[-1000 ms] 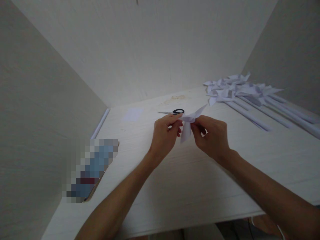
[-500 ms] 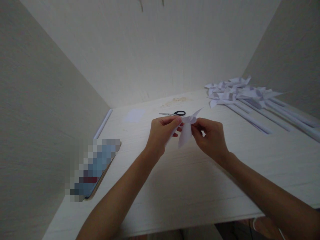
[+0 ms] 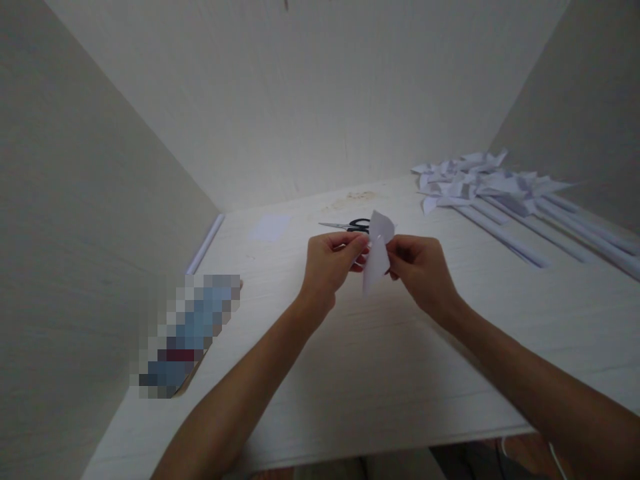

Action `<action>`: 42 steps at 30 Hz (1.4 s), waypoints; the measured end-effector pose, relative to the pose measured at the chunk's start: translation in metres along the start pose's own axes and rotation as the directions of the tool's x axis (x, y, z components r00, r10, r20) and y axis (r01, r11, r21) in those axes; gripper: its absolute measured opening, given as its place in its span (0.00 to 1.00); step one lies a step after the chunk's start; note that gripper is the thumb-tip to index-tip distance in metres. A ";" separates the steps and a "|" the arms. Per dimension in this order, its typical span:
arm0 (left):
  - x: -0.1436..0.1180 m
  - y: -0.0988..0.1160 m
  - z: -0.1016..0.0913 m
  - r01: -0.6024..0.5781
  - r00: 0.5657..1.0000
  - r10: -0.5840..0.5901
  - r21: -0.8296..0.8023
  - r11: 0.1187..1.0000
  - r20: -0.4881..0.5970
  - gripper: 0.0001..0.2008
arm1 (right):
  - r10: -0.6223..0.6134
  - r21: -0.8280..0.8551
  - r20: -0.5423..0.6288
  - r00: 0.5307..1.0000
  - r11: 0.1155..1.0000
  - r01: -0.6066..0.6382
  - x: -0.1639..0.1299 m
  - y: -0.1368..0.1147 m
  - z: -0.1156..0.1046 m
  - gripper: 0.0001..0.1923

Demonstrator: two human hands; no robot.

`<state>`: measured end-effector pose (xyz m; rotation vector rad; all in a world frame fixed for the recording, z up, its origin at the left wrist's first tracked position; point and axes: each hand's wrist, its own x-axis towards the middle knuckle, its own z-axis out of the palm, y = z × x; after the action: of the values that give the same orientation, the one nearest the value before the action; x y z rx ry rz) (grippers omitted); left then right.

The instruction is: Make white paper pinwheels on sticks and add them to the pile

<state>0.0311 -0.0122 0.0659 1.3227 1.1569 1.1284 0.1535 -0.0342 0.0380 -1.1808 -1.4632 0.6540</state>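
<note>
Both my hands hold one small folded piece of white paper (image 3: 377,257) above the middle of the white table (image 3: 380,360). My left hand (image 3: 333,263) pinches its left side with thumb and fingers. My right hand (image 3: 420,267) pinches its right side. The paper stands upright between them, one flap pointing up and one pointing down. Just behind the paper lie black-handled scissors (image 3: 350,225), blades pointing left.
A pile of white paper pinwheels on long rolled paper sticks (image 3: 500,193) lies at the back right. A small paper square (image 3: 270,228) and a rolled paper stick (image 3: 205,243) lie at the back left. A blurred flat object (image 3: 187,333) rests near the left wall.
The paper's flaps, spread out to the right a second ago, are now folded in and stand upright between my fingers. Both hands stayed in nearly the same place.
</note>
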 end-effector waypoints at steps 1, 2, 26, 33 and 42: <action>0.000 0.000 0.000 0.001 1.000 -0.001 -0.002 1.000 -0.001 0.05 | 0.006 -0.003 0.008 1.000 1.000 -0.006 0.000 0.000 0.000 0.08; 0.000 0.000 0.000 0.003 1.000 -0.003 0.000 1.000 -0.005 0.05 | -0.016 -0.050 -0.004 1.000 0.999 0.016 0.000 0.000 0.000 0.08; 0.002 0.002 -0.005 0.066 0.996 -0.063 -0.036 0.997 0.068 0.09 | -0.362 -0.510 -0.030 0.932 0.807 0.297 0.002 -0.007 -0.004 0.08; 0.007 -0.004 -0.004 0.071 0.989 -0.041 -0.211 0.975 0.143 0.07 | -0.349 -0.419 -0.084 0.933 0.862 0.285 0.003 -0.010 -0.008 0.06; 0.015 -0.005 -0.007 0.234 0.971 -0.192 -0.408 0.882 0.142 0.06 | -0.347 -0.340 -0.172 0.922 0.899 0.275 0.001 -0.014 -0.009 0.04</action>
<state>0.0251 0.0032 0.0617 0.8796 0.8954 1.0648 0.1576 -0.0395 0.0530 -1.1752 -1.5469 0.0601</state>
